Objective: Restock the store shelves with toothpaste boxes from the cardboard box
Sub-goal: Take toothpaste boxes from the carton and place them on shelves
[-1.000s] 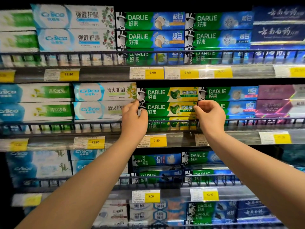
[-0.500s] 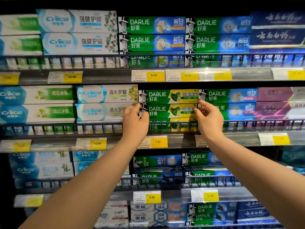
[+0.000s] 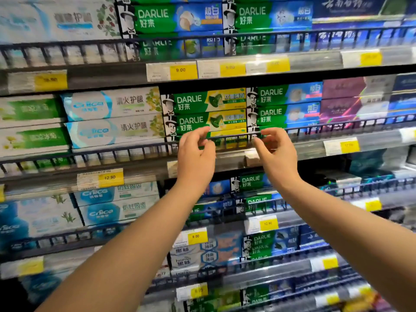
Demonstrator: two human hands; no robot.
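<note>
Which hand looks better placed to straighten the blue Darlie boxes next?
Right, probably. The right hand sits at the rail just below the blue Darlie boxes; the left hand sits across, under the yellow-green Darlie boxes.

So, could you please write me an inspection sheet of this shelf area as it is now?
Surface: middle shelf with black wire rail in front; price labels on its edge.
Job's things: green-yellow Darlie boxes stacked three high behind the rail; cardboard box not in view.
Clutter: nothing seen.
Grips: left hand and right hand at the rail, before the lowest Darlie box, fingers curled; whether they pinch anything, cannot tell.
Cables: nothing seen.
Surroundings: Cnice boxes to the left, green-blue Darlie boxes to the right; more stocked shelves above and below.
</note>
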